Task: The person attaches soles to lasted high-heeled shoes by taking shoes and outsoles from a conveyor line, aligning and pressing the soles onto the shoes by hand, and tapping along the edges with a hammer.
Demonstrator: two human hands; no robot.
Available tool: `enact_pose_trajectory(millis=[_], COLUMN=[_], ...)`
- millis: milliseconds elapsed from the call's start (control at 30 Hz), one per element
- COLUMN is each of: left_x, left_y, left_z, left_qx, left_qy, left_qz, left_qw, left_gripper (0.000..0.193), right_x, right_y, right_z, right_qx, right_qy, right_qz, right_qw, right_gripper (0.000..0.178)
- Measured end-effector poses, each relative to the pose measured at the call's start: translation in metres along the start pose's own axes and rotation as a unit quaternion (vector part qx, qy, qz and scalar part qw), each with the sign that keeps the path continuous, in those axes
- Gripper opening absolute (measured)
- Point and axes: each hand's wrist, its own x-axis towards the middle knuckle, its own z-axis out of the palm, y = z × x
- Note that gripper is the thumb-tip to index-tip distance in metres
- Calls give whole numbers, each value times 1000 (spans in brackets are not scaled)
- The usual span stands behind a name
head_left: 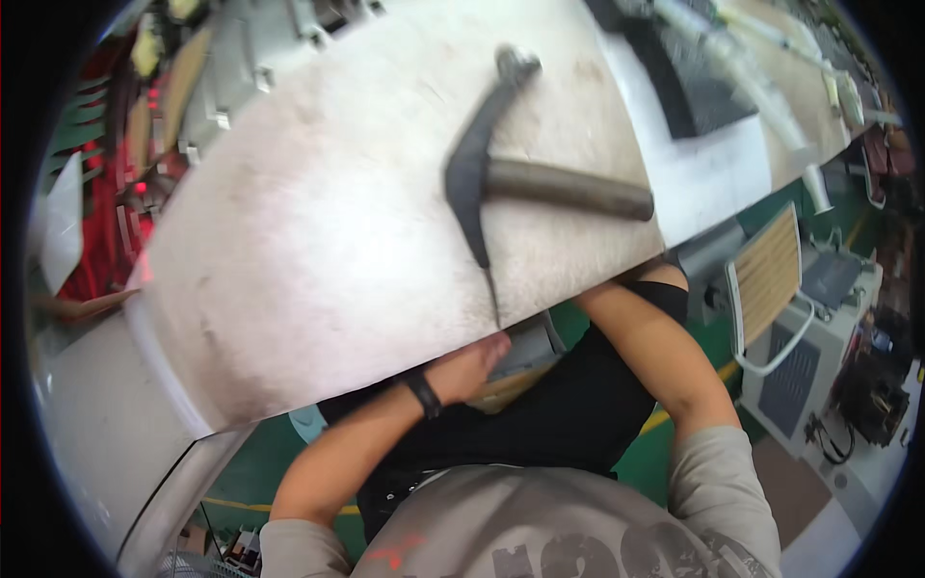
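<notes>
My left hand point(469, 373), with a black band on its wrist, is at the front edge of the table beside a grey drawer or box point(530, 347) with a tan edge. Its fingers are blurred and partly hidden, so its grip cannot be made out. My right forearm point(641, 337) reaches under the table edge, where the right hand is hidden. On the tabletop above my left hand lies a hammer point(568, 188) with a wooden handle, a dark curved head, a round face at one end and a narrow tapered end at the other.
The pale, stained table point(318, 241) spans the view. A white sheet point(718, 183) and a blurred dark flat piece point(665, 87) lie at its right. Machinery with red light point(125, 193) stands at far left. A chair with a slatted wooden back point(768, 279) is at right.
</notes>
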Motion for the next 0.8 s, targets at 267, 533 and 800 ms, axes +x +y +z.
enact_pose_trajectory(millis=[267,533,800], left_x=[-102,29,129], left_y=[162,194,169], left_z=[-104,-263,-361], left_qx=[68,166,229], left_qy=[164,473,523], left_qz=[196,135,97], left_qw=[964,855,815], left_gripper=[20,14,25], right_x=[-2,-49,-56], right_y=[-144,-183,-164], right_z=[-97,-107,-127], right_qx=[176,137,206], right_qy=[-154,-158,-100], right_qz=[103,15,21], right_qw=[967,978,973], right_gripper=[44,37,37])
